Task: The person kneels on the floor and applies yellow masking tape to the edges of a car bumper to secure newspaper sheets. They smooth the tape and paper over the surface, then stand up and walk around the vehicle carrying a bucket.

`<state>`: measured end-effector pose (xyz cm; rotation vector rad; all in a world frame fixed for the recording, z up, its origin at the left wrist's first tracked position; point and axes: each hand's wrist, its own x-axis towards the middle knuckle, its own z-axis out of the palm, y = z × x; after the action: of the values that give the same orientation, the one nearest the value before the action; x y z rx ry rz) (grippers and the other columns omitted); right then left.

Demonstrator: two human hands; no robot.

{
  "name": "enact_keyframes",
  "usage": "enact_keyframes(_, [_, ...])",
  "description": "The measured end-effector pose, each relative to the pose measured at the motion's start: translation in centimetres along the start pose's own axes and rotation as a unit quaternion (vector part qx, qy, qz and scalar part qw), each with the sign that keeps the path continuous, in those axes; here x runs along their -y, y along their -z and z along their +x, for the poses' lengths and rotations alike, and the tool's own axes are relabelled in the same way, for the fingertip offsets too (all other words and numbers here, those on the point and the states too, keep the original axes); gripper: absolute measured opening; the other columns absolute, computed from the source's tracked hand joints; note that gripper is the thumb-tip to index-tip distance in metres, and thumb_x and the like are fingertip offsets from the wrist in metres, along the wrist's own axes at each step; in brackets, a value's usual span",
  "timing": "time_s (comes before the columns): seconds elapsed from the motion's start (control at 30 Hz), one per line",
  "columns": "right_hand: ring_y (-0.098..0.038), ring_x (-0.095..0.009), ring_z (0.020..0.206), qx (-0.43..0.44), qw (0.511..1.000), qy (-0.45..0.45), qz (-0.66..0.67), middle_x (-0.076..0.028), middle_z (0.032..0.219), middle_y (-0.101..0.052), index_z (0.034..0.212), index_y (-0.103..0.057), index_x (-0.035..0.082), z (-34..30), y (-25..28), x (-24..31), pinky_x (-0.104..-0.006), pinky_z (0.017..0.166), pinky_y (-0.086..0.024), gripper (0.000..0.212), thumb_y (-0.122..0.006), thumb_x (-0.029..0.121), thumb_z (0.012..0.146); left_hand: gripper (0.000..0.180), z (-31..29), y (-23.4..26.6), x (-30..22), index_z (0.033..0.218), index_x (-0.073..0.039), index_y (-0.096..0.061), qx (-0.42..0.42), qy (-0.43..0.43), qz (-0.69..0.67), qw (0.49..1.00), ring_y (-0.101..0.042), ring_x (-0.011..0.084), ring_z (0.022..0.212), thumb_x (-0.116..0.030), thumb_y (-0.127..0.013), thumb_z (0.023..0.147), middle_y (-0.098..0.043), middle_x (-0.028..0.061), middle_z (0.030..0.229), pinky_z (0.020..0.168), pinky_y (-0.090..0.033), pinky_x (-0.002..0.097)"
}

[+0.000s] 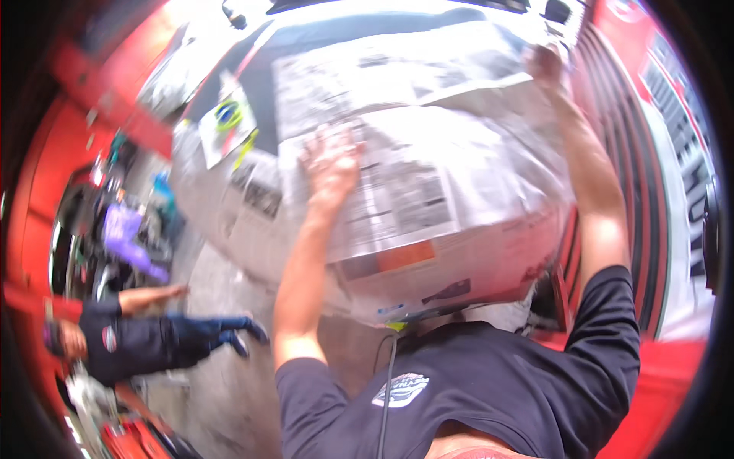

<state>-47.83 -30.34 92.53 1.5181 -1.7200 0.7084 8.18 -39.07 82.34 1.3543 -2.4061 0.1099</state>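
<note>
Sheets of newspaper (397, 168) lie over the front of a car, spread across its hood and hanging down over the nose. My left hand (332, 164) rests on the paper left of the middle, palm down with fingers spread. Stretched out to the far right, my right hand (544, 65) is at the newspaper's outer edge; its fingers are smeared, so I cannot tell whether they grip the sheet. Bare dark hood (264, 84) shows beyond the paper at the far left. A yellow-green roll of tape (228, 115) sits there on a small white sheet.
A person (145, 340) in a dark shirt and jeans stands to the left, one arm reaching toward the car. Behind are red structures and a purple object (124, 233). Dark ribbed slats (615, 161) stand close along the right. A thin cable (388, 382) runs down my shirt.
</note>
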Motion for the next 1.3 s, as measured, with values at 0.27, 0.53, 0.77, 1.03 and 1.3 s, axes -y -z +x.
enact_keyframes(0.27, [-0.068, -0.035, 0.110, 0.125, 0.976, 0.166, 0.069, -0.026, 0.124, -0.068, 0.123, -0.068, -0.003, -11.1, 4.4, 21.0, -0.0480, 0.095, -0.055, 0.033, -0.054, 0.014, 0.098, 0.072, 3.2, -0.6, 1.5, 0.159, -0.028, -0.037, 0.056, 0.040, -0.022, 0.997, -0.016, 0.0453, 0.154, -0.071, -0.030, 0.101, -0.026, 0.0183, 0.166, 0.124, -0.010, 0.0612])
enact_keyframes(0.53, [-0.068, -0.039, 0.098, 0.147, 0.984, 0.096, 0.037, -0.023, 0.097, -0.073, 0.118, -0.066, -0.003, -11.4, 0.9, 20.2, -0.0484, 0.084, -0.056, 0.040, -0.050, 0.030, 0.104, 0.060, 3.8, -0.5, 4.8, 0.148, -0.019, -0.054, -0.064, -0.029, 0.113, 0.991, -0.039, 0.0492, 0.142, -0.054, -0.052, 0.100, -0.046, 0.0283, 0.151, 0.116, -0.025, 0.0666])
enact_keyframes(0.77, [-0.070, -0.037, 0.097, 0.219, 0.972, 0.062, 0.062, -0.024, 0.098, -0.071, 0.117, -0.068, -0.002, -8.6, 1.4, 20.0, -0.0497, 0.085, -0.056, 0.035, -0.054, 0.027, 0.102, 0.073, 1.1, -0.3, 0.0, 0.159, -0.025, -0.038, 0.046, -0.010, 0.001, 0.999, -0.020, 0.0469, 0.152, -0.069, -0.030, 0.102, -0.025, 0.0124, 0.168, 0.119, -0.017, 0.0691])
enact_keyframes(1.03, [-0.071, -0.036, 0.086, 0.178, 0.978, 0.092, 0.064, -0.022, 0.093, -0.071, 0.110, -0.069, 0.004, -11.5, 0.3, 21.2, -0.0482, 0.076, -0.057, 0.032, -0.052, 0.030, 0.101, 0.074, 1.8, -1.6, 1.4, 0.157, -0.024, -0.042, 0.048, 0.007, -0.006, 0.999, -0.021, 0.0452, 0.153, -0.070, -0.037, 0.099, -0.029, 0.0147, 0.166, 0.120, -0.012, 0.0687])
enact_keyframes(1.3, [-0.069, -0.030, 0.102, 0.271, 0.957, 0.063, 0.077, -0.020, 0.111, -0.069, 0.128, -0.062, 0.001, -10.3, 3.5, 19.3, -0.0462, 0.083, -0.058, 0.031, -0.048, 0.012, 0.102, 0.076, -0.3, 0.2, 1.2, 0.157, -0.025, -0.042, 0.040, 0.011, -0.023, 0.999, -0.022, 0.0476, 0.152, -0.073, -0.037, 0.098, -0.029, 0.0233, 0.164, 0.121, -0.010, 0.0671])
